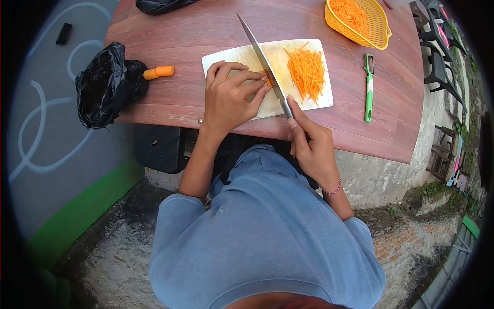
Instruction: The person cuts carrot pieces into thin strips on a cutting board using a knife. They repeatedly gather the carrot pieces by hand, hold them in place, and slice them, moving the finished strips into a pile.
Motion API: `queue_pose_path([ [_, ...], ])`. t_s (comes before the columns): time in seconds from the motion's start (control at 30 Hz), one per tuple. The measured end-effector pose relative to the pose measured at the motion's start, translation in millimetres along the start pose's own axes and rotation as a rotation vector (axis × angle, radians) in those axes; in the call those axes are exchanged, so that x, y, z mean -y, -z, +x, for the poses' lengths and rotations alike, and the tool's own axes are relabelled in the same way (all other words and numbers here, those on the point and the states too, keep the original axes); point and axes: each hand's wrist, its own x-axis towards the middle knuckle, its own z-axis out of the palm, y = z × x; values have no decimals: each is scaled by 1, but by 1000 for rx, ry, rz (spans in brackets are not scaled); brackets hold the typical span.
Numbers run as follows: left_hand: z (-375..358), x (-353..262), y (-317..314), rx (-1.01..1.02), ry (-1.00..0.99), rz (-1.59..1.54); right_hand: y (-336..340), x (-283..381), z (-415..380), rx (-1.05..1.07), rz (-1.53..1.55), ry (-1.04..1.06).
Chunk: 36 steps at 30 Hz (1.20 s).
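Note:
My right hand [311, 140] grips a kitchen knife [265, 61] by its handle, the long blade slanting up and left across the white cutting board [226, 53]. Under the fingertips of my left hand [232, 92], which are bent and pressed together, a bit of orange carrot [267, 81] shows against the blade. Most of that piece is hidden by my fingers and the knife. On the board's right half lies a pile of carrot shreds [306, 73], to the right of the blade.
A yellow basket [383, 38] of shredded carrot stands at the back right. Nearer lies a green-handled peeler [369, 95]. Peeled carrot pieces [159, 72] rest by a black plastic bag [105, 85] at the table's left edge. Another black bag [159, 5] sits at the far edge.

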Motion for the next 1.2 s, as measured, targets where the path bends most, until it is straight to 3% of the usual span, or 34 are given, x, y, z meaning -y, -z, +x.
queue_pose_path([
  [0.67,-1,-1,1,-3,0,5,2,7,-12,25,6,-66],
  [1.03,1,-3,3,-7,-30,13,-17,11,35,-69,-109,157],
  [1.2,0,-3,1,-27,-16,6,-15,8,30,-37,-92,87],
])
